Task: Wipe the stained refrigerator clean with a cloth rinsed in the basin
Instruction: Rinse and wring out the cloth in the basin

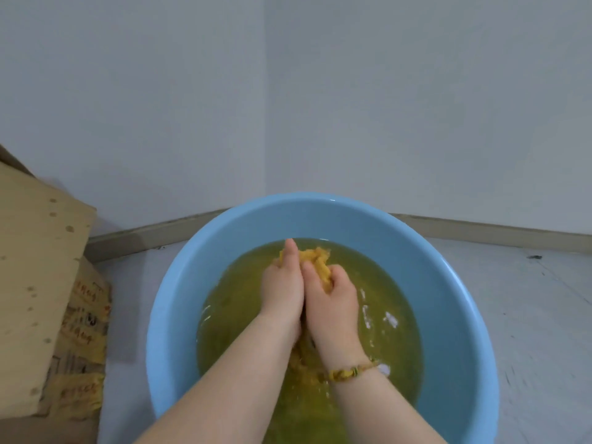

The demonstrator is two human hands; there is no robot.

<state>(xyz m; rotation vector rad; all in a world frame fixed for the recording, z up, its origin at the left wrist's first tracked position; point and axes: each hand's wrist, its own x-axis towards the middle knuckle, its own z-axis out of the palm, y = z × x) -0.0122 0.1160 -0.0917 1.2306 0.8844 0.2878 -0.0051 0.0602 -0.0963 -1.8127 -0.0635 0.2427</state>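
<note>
One yellow cloth (322, 264) sits bunched between two hands over the middle of one blue basin (179, 302). The cloth's upper part pokes out above the fingers toward twelve o'clock, and more of it trails down under the wrists toward six o'clock, where it blurs into the water.

The left hand (282, 285) presses against the cloth from the nine o'clock side, its fingers mostly straight and pointing to twelve o'clock, flat along the fabric rather than curled around it. The right hand (333, 294) is closed around the cloth from the three o'clock side, fingers folded over the bunched fabric. The two hands touch each other along their inner edges. One woven bracelet (352, 371) circles the right wrist.

The basin holds cloudy yellow-green water (243, 315), rippled at three o'clock of the hands, with small white glints on the surface. Both forearms enter from the six o'clock edge of the view and cross the basin's near rim.

The basin rests on a pale floor (528, 315) close to a corner where two grey walls (160, 107) meet; a baseboard (480, 230) runs along their foot. At nine o'clock of the basin, near but apart from it, stands one cardboard box (35, 267) with red printing on its side.
</note>
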